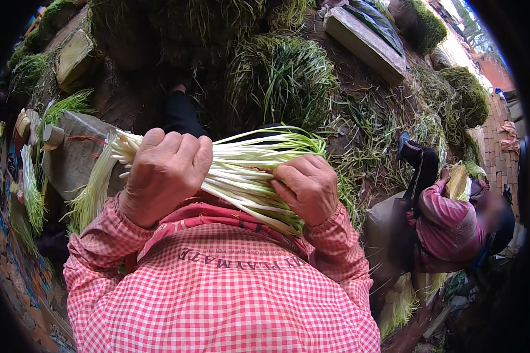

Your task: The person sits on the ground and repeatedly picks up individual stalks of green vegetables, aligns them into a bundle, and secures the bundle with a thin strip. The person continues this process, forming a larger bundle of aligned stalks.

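Observation:
A bundle of garlic chives [240, 161] with white stalks and green leaf tips lies across my lap, in front of my red-and-white checked top. My left hand [165, 174] is closed around the white root ends, which stick out past my fist on the left. Farther along, toward the green tips, my right hand [307, 187] pinches some of the stalks between thumb and fingers. The leaves fan out above and below that hand. Its fingertips are partly hidden among the stalks.
At left, a covered block [77, 152] bears a small white cup [53, 134], beside more chives [92, 194]. A grassy heap of chives [282, 81] lies ahead. A co-worker [450, 220] sits at right. A long block [364, 44] stands at upper right.

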Tool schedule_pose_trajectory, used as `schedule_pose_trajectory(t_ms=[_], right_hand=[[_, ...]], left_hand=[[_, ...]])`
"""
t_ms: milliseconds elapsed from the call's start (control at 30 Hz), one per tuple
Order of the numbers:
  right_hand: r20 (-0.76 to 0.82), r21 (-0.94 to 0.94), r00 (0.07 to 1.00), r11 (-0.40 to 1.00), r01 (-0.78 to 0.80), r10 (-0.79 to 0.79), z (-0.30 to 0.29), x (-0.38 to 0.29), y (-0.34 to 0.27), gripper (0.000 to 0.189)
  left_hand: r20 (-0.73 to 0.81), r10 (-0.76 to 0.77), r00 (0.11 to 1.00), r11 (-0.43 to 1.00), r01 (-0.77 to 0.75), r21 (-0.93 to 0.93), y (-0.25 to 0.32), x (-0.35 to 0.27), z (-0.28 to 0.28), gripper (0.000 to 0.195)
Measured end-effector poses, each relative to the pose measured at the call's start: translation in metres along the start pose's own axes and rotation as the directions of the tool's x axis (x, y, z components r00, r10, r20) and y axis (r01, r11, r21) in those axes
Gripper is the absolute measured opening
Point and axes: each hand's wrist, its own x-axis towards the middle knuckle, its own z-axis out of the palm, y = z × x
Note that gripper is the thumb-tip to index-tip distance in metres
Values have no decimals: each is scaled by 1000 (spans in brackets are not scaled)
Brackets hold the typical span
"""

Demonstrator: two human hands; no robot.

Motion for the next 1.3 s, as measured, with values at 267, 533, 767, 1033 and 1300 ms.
schedule_pose_trajectory(t_ms=[267,533,767,1033,1300], right_hand=[[0,180,997,981,-75,76,0,-10,-10,14],[93,548,953,784,-292,289,-1,-19,-15,15],[337,612,917,690,-386,215,-1,-14,-12,17],[300,582,942,754,-306,150,3,-8,-14,11],[-192,243,981,970,22,26,10,11,-12,10]], left_hand=[[-25,-8,1000,1000,8,11,3,-4,2,25],[-70,-26,997,1000,25,-13,2,-7,8,27],[-99,15,995,1000,-17,-17,5,-7,9,29],[-127,41,991,999,-44,-22,4,-14,11,32],[-148,74,986,997,-78,-21,7,-8,10,30]])
